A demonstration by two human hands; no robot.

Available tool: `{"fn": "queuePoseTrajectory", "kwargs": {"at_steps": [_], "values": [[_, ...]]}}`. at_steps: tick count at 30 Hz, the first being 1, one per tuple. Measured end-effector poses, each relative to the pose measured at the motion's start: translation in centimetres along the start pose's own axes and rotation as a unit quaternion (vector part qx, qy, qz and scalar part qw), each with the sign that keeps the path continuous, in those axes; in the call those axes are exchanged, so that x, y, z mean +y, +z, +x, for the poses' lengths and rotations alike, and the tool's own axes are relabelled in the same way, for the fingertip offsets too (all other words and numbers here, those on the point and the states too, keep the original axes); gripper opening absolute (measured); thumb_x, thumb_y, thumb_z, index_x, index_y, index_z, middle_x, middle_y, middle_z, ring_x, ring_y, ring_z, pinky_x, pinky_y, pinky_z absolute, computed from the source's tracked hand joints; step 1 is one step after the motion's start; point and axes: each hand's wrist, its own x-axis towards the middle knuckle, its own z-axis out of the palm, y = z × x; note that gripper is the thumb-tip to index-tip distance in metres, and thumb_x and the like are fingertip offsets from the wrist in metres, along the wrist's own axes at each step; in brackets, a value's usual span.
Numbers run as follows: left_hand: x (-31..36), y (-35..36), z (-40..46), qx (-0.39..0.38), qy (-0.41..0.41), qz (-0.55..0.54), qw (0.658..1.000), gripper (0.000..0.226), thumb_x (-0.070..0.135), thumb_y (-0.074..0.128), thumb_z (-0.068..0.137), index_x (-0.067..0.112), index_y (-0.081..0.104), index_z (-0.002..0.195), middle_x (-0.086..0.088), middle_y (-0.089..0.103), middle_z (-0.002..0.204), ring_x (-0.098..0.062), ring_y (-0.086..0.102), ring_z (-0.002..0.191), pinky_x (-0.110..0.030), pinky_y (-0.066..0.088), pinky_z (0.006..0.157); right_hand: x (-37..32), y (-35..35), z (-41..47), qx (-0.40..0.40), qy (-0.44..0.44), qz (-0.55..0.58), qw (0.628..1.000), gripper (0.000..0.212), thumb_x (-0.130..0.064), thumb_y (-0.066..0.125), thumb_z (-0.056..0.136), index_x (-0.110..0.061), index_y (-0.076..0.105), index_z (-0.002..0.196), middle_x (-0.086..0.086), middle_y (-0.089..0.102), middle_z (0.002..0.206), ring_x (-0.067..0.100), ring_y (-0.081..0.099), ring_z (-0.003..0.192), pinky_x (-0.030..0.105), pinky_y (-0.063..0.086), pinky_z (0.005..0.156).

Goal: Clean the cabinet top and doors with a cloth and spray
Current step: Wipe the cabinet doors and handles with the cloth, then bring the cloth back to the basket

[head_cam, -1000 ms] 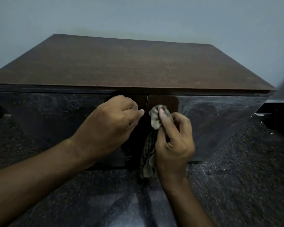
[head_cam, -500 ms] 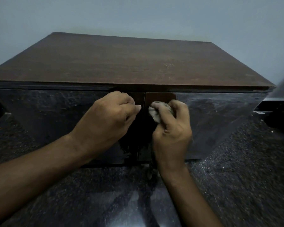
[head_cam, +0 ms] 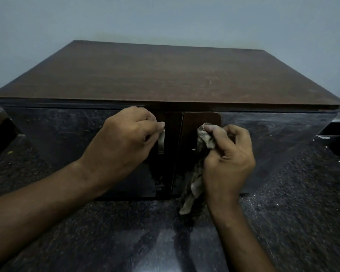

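cabinet top (head_cam: pixel 165 75): brown woodgrain | doors (head_cam: pixel 273 138): glossy black | cloth (head_cam: pixel 205 137): beige-brown checked | floor (head_cam: pixel 292 222): black speckled

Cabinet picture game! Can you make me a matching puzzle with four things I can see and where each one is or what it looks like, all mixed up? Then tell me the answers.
Things:
1. cloth
2. left hand
3. cabinet top
4. right door

Clues:
A. brown wood, flat, nothing on it
B. curled around the silver handle of the left door
C. pinched by the right hand, its tail hanging down
D. dark and shiny, streaked with smudges

Pairs: 1-C, 2-B, 3-A, 4-D
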Motion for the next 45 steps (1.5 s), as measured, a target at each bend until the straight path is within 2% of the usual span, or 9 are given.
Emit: {"fn": "queuePoseTrajectory", "kwargs": {"at_steps": [5, 8, 13, 29, 31, 34, 39, 42, 45], "values": [[-0.3, -0.1, -0.3, 0.0, 0.0, 0.011, 1.0, 0.017, 0.015, 0.067, 0.096, 0.004, 0.078, 0.088, -0.01, 0.073, 0.087, -0.029, 0.067, 0.077, -0.04, 0.051, 0.073, -2.4, 2.1, -1.0, -0.07, -0.07, 0.01, 0.995, 0.028, 0.009, 0.062, 0.087, -0.005, 0.078, 0.106, 0.016, 0.063, 0.106, 0.029, 0.063, 0.096, 0.038, 0.056, 0.082], [-0.4, -0.4, -0.4, -0.008, 0.002, 0.015, 1.0, 0.014, 0.013, 0.067, 0.094, 0.004, 0.078, 0.095, -0.011, 0.073, 0.09, -0.029, 0.068, 0.08, -0.039, 0.05, 0.077, -3.4, 3.2, -1.0, -0.062, -0.079, 0.034, 0.994, 0.03, 0.003, 0.053, 0.091, -0.004, 0.077, 0.108, 0.018, 0.065, 0.109, 0.032, 0.064, 0.097, 0.043, 0.056, 0.083], [-1.4, -0.8, -1.2, -0.007, -0.013, 0.023, 1.0, 0.009, 0.006, 0.072, 0.091, 0.003, 0.078, 0.095, -0.013, 0.074, 0.09, -0.031, 0.07, 0.081, -0.038, 0.05, 0.079, -3.3, 4.1, -2.1, -0.113, -0.143, 0.001, 0.983, 0.029, 0.007, 0.058, 0.089, -0.002, 0.075, 0.11, 0.022, 0.064, 0.112, 0.031, 0.061, 0.097, 0.034, 0.051, 0.085], [-1.4, -0.9, -1.2, -0.004, 0.006, 0.024, 1.0, 0.01, 0.007, 0.069, 0.094, 0.003, 0.078, 0.097, -0.012, 0.073, 0.09, -0.03, 0.069, 0.082, -0.042, 0.053, 0.074, -4.1, 4.7, -2.7, -0.11, -0.111, 0.027, 0.987, 0.022, 0.002, 0.056, 0.095, 0.003, 0.074, 0.108, 0.023, 0.061, 0.11, 0.031, 0.062, 0.095, 0.04, 0.055, 0.076], [-1.6, -0.9, -1.3, -0.007, 0.002, 0.019, 1.0, 0.01, 0.009, 0.069, 0.094, 0.004, 0.078, 0.096, -0.012, 0.073, 0.09, -0.029, 0.069, 0.082, -0.042, 0.053, 0.074, -3.9, 4.6, -2.2, -0.122, -0.107, 0.047, 0.986, 0.024, -0.001, 0.054, 0.095, 0.002, 0.075, 0.106, 0.02, 0.06, 0.105, 0.026, 0.06, 0.093, 0.032, 0.054, 0.077], [-1.3, -0.7, -1.4, -0.003, -0.003, 0.019, 1.0, 0.011, 0.011, 0.07, 0.094, 0.004, 0.078, 0.093, -0.011, 0.073, 0.089, -0.028, 0.069, 0.082, -0.041, 0.053, 0.075, -3.8, 3.9, -1.5, -0.119, -0.064, 0.056, 0.989, 0.027, 0.004, 0.058, 0.088, -0.003, 0.078, 0.104, 0.013, 0.06, 0.098, 0.007, 0.051, 0.09, 0.005, 0.041, 0.077], [-0.3, -1.8, -0.8, -0.017, -0.039, -0.012, 0.999, 0.009, 0.019, 0.07, 0.091, 0.013, 0.077, 0.093, -0.001, 0.073, 0.083, -0.017, 0.065, 0.076, -0.033, 0.051, 0.075, -4.9, 3.3, -0.8, -0.063, 0.076, 0.117, 0.988, 0.026, 0.006, 0.073, 0.082, -0.013, 0.08, 0.098, 0.003, 0.064, 0.089, 0.001, 0.06, 0.08, 0.005, 0.046, 0.074], [0.0, -3.1, -1.0, -0.126, -0.178, -0.108, 0.97, 0.006, 0.03, 0.072, 0.09, 0.024, 0.071, 0.088, 0.006, 0.07, 0.064, -0.006, 0.064, 0.056, -0.022, 0.05, 0.057, -5.3, 2.8, 0.4, -0.077, 0.15, 0.173, 0.97, 0.038, 0.009, 0.069, 0.08, -0.022, 0.079, 0.099, -0.002, 0.071, 0.094, 0.007, 0.069, 0.087, 0.018, 0.056, 0.077], [-0.2, -4.2, -1.8, -0.317, -0.311, -0.193, 0.875, 0.031, 0.051, 0.076, 0.079, 0.029, 0.062, 0.097, 0.002, 0.074, 0.063, -0.01, 0.063, 0.042, -0.027, 0.052, 0.045, -6.2, 2.4, 1.7, -0.1, 0.209, 0.268, 0.935, 0.036, 0.011, 0.069, 0.079, -0.019, 0.08, 0.095, 0.001, 0.078, 0.094, 0.017, 0.075, 0.092, 0.042, 0.061, 0.083]]}}
